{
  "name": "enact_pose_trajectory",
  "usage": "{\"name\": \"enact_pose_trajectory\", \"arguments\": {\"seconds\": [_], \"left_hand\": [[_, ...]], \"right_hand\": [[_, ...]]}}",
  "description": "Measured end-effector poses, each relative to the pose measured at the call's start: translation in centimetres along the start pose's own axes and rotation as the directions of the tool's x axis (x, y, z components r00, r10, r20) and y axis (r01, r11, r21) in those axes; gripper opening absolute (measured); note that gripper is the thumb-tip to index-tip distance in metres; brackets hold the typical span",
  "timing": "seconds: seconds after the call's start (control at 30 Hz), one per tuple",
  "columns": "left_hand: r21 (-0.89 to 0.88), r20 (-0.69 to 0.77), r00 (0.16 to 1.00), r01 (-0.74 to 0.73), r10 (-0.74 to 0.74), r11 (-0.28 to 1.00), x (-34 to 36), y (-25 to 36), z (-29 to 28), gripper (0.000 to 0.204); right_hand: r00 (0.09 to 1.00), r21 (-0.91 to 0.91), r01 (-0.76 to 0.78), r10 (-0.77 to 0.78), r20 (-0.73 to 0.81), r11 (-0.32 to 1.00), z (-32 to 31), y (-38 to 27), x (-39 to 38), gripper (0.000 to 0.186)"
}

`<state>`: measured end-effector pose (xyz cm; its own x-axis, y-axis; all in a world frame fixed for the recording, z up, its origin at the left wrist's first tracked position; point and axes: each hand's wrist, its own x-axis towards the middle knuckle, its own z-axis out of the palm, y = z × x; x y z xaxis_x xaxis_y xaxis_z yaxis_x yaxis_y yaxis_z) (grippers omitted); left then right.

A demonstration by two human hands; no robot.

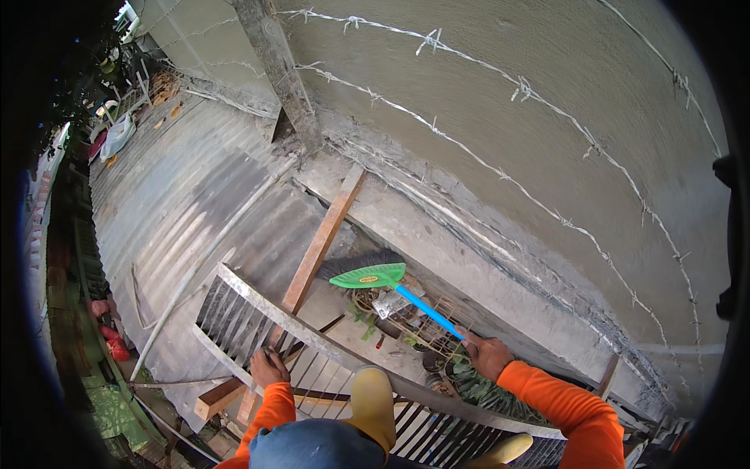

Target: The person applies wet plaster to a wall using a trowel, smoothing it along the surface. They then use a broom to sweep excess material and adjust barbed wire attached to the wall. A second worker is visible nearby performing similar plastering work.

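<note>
My right hand [488, 359] is closed round the blue handle of a broom [428, 310]. The broom's green head [370, 276] and dark bristles are up and to the left, near the wooden beam [326, 237] that slants over the metal roof. Lower left, my left hand [269, 367] has its fingers curled at the slatted metal frame [297, 334], close to the beam's lower part. What those fingers hold is hidden. My yellow boots [372, 402] are on the slatted frame.
Barbed wire [512, 180] runs along the grey wall at right and top. A corrugated roof [180, 211] spreads left, with a pipe [211, 254] across it. Below the broom, a gap shows a wire rack [422, 332], plants and pots. A concrete ledge [469, 258] follows the wall.
</note>
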<state>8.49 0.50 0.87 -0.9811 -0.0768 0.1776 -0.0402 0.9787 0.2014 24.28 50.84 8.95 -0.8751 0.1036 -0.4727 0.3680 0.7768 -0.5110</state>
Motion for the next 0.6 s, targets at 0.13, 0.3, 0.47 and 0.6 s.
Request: {"name": "enact_pose_trajectory", "arguments": {"seconds": [0.13,0.3,0.47,0.6], "left_hand": [[-0.020,0.000,1.000,-0.027,0.027,0.999,-0.3,-0.1,0.2,0.017],[-0.093,-0.008,0.997,-0.080,0.079,0.993,-0.2,-0.1,-0.1,0.014],[-0.057,0.052,0.999,-0.008,0.011,0.998,0.0,0.3,-0.4,0.017],[-0.076,-0.034,0.998,-0.061,0.059,0.995,-0.3,0.4,-0.3,0.017]], "right_hand": [[1.000,-0.118,-0.023,0.024,0.011,0.993,1.9,-0.2,3.1,0.046],[0.993,-0.072,-0.106,0.110,0.043,0.992,4.5,4.2,0.3,0.048],[0.997,-0.249,-0.004,0.023,0.075,0.968,-3.4,5.7,-13.0,0.052],[0.996,-0.404,0.092,-0.079,0.048,0.910,-9.4,3.3,-11.1,0.055]]}}
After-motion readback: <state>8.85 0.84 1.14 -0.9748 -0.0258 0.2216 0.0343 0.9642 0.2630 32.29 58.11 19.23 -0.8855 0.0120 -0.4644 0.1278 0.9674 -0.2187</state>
